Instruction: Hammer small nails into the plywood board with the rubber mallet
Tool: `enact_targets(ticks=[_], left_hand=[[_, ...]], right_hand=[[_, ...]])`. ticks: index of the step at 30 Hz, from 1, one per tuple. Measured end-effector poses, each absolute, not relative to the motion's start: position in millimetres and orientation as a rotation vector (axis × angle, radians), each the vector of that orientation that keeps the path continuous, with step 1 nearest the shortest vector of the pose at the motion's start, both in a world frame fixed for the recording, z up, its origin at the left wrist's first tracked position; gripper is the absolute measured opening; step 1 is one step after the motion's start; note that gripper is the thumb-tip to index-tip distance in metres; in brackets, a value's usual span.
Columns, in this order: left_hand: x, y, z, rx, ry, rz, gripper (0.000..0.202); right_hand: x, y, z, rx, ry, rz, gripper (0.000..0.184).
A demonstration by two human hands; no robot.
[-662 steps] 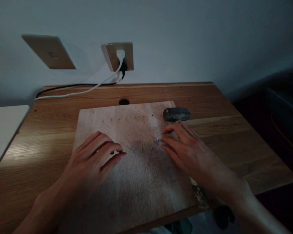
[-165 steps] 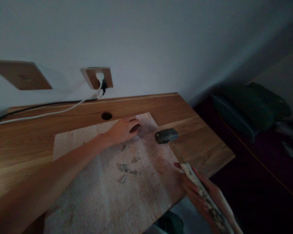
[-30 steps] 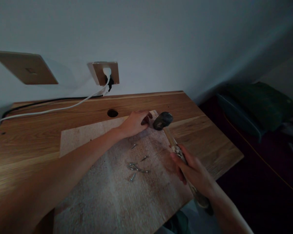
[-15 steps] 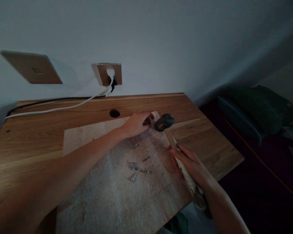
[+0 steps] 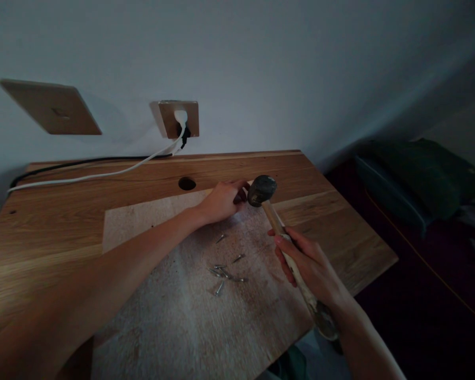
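My right hand (image 5: 301, 256) is wrapped round the wooden handle of a hammer (image 5: 263, 191), whose dark, blunt head is at the far right corner of a pale wooden board (image 5: 142, 316). Close beside that head, my left hand (image 5: 226, 200) is at the board's far edge with its fingers curled in a pinch. What sits between those fingertips is hidden by the fingers and the dim light. Several loose silver screws or nails (image 5: 221, 272) lie scattered on the middle of the board, nearer to me than my left hand.
Under the board is a brown wooden table (image 5: 55, 221) with a round cable hole (image 5: 187, 183). A white cable (image 5: 114, 173) and a black one run from a wall socket (image 5: 170, 119) along the back. Right of the table, a dark green cushion (image 5: 423, 174) lies low.
The hammer head has risen slightly and shifted a little left, closer to my left fingers. My left hand stays almost in place, and the loose silver pieces have not moved on the board.
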State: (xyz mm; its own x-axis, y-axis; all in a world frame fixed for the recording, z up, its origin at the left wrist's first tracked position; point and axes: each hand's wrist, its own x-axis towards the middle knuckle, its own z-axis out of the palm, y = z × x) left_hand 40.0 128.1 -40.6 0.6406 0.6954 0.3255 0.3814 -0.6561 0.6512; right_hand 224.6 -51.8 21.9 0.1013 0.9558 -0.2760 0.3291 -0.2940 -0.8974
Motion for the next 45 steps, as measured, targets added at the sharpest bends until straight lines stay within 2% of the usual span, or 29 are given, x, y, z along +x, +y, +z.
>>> enact_targets(ticks=[9, 41, 45], left_hand=[[39.2, 127.1, -41.2, 2.291, 0.828, 0.770, 0.037], [37.7, 125.5, -39.1, 2.244, 0.822, 0.792, 0.031], [37.9, 125.7, -39.4, 2.260, 0.829, 0.790, 0.036]], right_hand=[[227.4, -54.3, 19.9, -1.684, -1.262, 1.205, 0.039], [222.5, -55.1, 19.9, -1.703, -1.269, 1.164, 0.038], [222.5, -56.1, 19.8, -1.687, -1.287, 1.135, 0.038]])
